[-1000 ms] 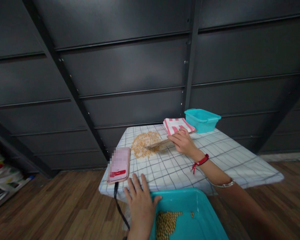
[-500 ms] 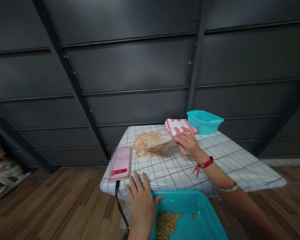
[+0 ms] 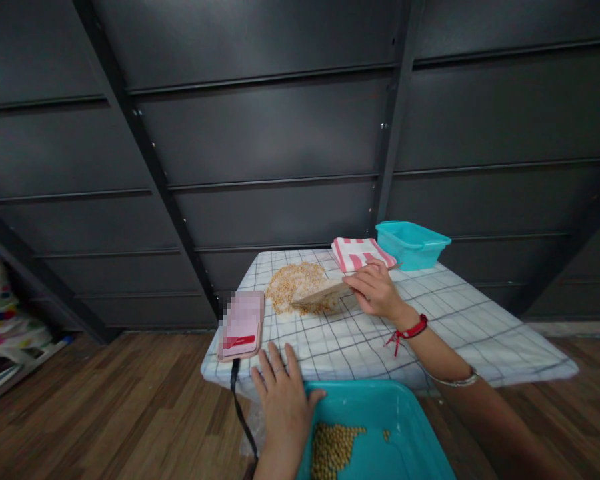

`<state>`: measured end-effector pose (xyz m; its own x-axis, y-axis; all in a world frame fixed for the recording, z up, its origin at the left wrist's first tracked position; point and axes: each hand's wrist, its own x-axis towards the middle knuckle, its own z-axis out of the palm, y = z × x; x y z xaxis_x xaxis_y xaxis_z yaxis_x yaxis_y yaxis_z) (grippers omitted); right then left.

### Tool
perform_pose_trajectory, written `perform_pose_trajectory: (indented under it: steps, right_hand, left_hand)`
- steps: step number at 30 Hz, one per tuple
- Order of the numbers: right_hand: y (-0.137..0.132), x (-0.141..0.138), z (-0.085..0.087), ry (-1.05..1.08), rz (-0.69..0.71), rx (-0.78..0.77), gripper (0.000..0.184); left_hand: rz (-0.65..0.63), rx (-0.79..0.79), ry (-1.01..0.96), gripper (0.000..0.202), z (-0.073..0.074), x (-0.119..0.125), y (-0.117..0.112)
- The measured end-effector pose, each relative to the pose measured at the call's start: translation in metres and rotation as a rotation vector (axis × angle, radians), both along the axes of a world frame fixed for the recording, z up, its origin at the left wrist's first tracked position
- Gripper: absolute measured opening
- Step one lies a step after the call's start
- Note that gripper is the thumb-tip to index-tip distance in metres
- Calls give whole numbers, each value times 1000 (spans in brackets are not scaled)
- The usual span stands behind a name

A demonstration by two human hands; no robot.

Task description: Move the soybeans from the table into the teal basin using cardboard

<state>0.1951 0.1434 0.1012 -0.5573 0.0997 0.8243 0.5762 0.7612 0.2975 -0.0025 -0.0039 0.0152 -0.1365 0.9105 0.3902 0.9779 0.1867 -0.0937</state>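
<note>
Grains [image 3: 294,279] lie at nine o'clock from the right hand [image 3: 377,290], which grips a flat tool [image 3: 323,292]. The left hand [image 3: 283,400] is splayed.

left hand [image 3: 284,410]: back upward, fingers [image 3: 293,360] spread | right hand [image 3: 379,295]: fingers closed | right arm [image 3: 440,350]: reaching forward

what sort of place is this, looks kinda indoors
Probably an indoor room or makeshift work corner, though its exact use isn't clear. The signs are dark panels on a frame behind, a wood-look floor, and a table covered with a checked cloth.
</note>
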Motion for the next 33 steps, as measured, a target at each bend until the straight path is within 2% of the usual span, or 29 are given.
perform_pose_trajectory:
  steps: [5,9,21,33]
  right_hand:
    - [-3,1,2,-10,28,32,30]
    - [-5,2,4,0,39,55,31]
    - [-8,-1,7,25,56,109,23]
    - [-12,-2,10,49,61,110,22]
  left_hand:
    - [40,-16,-9,79,8,5,0]
    - [30,1,-21,78,8,6,0]
    - [3,54,-56,80,-5,-2,3]
    - [-5,101,25,79,-11,-6,5]
